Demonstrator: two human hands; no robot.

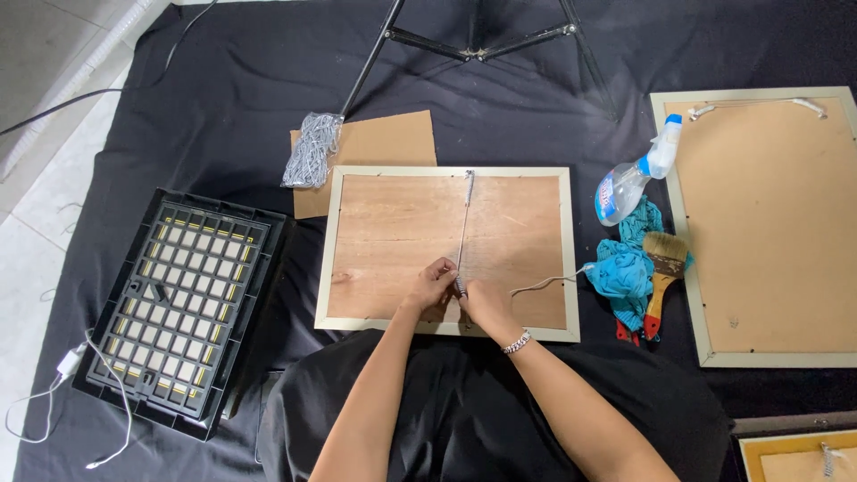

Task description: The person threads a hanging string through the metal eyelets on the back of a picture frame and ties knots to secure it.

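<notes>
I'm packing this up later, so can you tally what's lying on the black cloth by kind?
Frames: 3
Spray bottle: 1
Brush: 1
Blue rag: 1
Cardboard: 1
Cord bag: 1
Black grid panel: 1
Total: 9

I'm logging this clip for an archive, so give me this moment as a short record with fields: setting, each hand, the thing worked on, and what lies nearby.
setting: black cloth spread on the floor, seen from above
left hand: fingers pinch the cord near the frame's lower edge
right hand: beside the left, also pinching the cord; bracelet at the wrist
cord: runs top to bottom across the frame back
picture frame: face down, wooden back up
to its left: black grid panel
to its right: spray bottle, blue rag, paintbrush, second frame
</notes>
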